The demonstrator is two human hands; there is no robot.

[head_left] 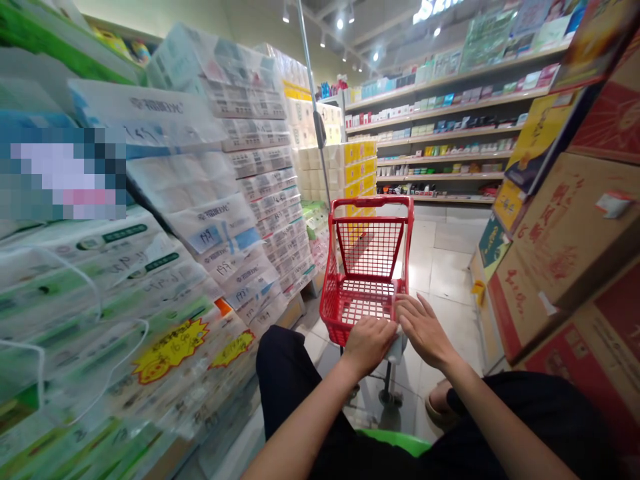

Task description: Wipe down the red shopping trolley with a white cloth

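A small red shopping cart (369, 267) with a mesh basket stands in the aisle straight ahead of me. My left hand (369, 341) is curled over the near end of the cart, on its handle. My right hand (423, 327) lies beside it on the same handle, fingers stretched forward and flat. The basket looks to hold nothing. My dark trousers and one sandalled foot show below the hands.
Stacked packs of tissue and toilet paper (210, 220) with yellow price tags wall the left side. Cardboard boxes (565, 253) with red print line the right. A tiled floor (440, 260) runs ahead to shelves of goods (440, 133). A metal pole (315, 113) rises behind the cart.
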